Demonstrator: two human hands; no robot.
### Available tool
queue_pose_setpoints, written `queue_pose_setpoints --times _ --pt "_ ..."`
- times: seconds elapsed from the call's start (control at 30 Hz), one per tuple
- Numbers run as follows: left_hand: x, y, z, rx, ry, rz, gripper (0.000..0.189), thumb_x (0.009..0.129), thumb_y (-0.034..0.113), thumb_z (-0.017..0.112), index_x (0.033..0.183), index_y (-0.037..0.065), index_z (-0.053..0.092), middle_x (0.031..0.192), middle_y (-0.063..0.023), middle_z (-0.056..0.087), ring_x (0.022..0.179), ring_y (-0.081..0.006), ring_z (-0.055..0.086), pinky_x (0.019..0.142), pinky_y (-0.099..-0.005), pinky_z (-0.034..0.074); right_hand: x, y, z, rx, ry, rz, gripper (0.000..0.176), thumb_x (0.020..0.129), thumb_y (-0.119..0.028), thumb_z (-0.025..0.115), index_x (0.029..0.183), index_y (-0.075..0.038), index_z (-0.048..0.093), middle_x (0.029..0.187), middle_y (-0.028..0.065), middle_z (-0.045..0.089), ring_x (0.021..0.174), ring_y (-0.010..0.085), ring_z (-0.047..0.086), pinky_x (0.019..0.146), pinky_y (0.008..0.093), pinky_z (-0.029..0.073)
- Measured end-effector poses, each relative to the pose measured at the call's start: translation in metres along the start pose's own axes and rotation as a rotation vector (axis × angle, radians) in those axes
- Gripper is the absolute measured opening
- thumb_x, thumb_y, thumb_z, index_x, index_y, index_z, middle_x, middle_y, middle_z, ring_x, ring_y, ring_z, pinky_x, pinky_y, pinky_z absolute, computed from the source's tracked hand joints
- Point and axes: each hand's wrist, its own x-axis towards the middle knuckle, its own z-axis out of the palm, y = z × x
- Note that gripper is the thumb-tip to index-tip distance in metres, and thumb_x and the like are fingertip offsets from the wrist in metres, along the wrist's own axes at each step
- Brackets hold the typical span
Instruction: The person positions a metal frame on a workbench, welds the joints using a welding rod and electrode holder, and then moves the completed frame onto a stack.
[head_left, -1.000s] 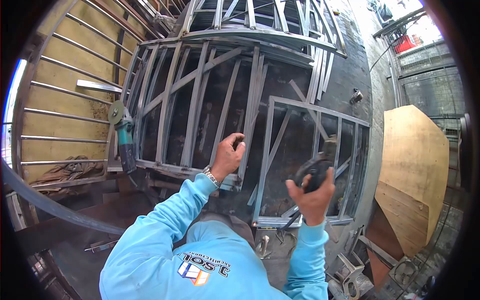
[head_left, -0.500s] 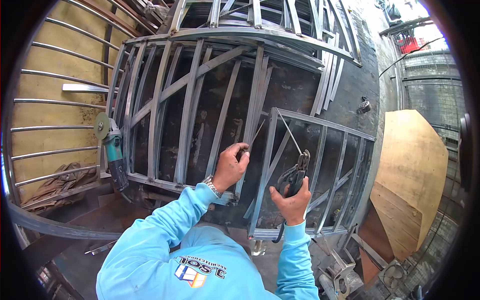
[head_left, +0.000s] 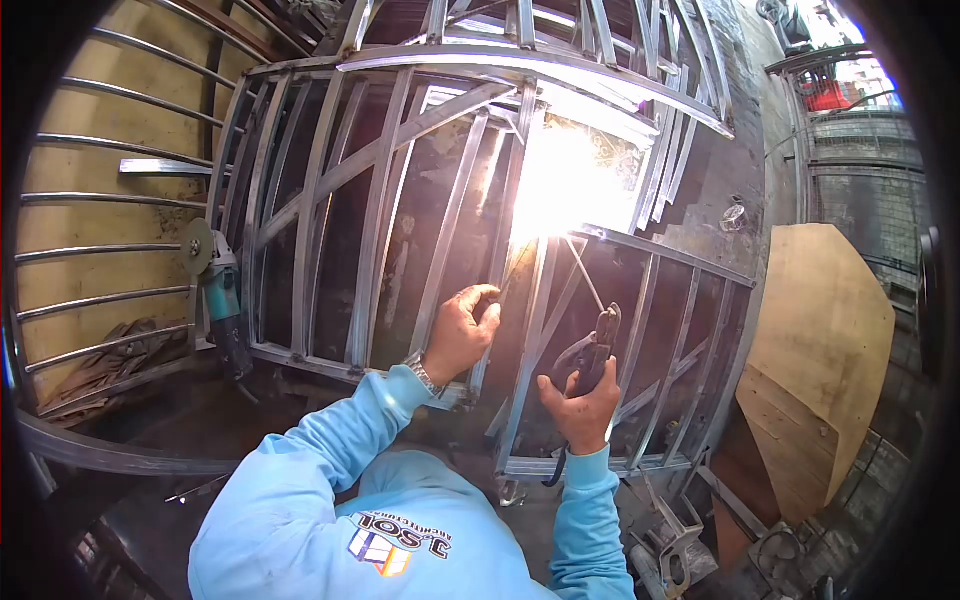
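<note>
My right hand [head_left: 578,405] grips a black welding electrode holder [head_left: 597,345]; its thin rod [head_left: 584,272] points up to a bright white arc flash [head_left: 560,180] at the top corner of a small steel frame [head_left: 655,255]. My left hand [head_left: 462,328] is closed around a thin rod [head_left: 512,272] that also leans toward the flash, beside the upright bars of a larger steel frame [head_left: 375,210]. Both arms wear light blue sleeves. The glare hides the joint itself.
A teal angle grinder [head_left: 222,295] rests at the left edge of the large frame. Curved railing bars [head_left: 100,200] stand against a yellow wall at left. A plywood sheet [head_left: 815,350] leans at right. Metal scraps and clamps [head_left: 680,545] lie on the floor.
My right hand swung the holder upright, its rod tip rising to the small frame's top corner. A bright arc has now lit there. My left hand stayed near the bars.
</note>
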Motion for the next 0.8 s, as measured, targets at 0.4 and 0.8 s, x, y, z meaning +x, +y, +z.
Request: queue_pose_setpoints --times 0.4,0.8 --pt "-0.001 0.006 0.0 -0.033 0.032 0.056 0.026 0.089 0.01 0.066 0.11 -0.005 0.067 0.101 -0.0217 0.071 0.089 -0.0325 0.072 0.078 -0.0379 0.055 -0.002 0.008 -0.004 0.066 0.004 -0.017 0.063 0.063 -0.027 0.094 0.103 0.0 0.053 0.069 0.0015 0.062 0.055 0.0099 0.061 0.05 0.0248 0.051" --pt "-0.002 0.007 0.0 -0.031 0.05 0.071 0.025 0.088 0.008 0.066 0.109 -0.006 0.067 0.095 -0.0199 0.071 0.081 -0.0276 0.07 0.073 -0.0356 0.054 0.001 -0.002 -0.007 -0.048 -0.046 0.01 0.056 0.063 -0.027 0.093 0.095 -0.005 0.052 0.065 0.0015 0.062 0.051 0.0109 0.06 0.048 0.0261 0.048"
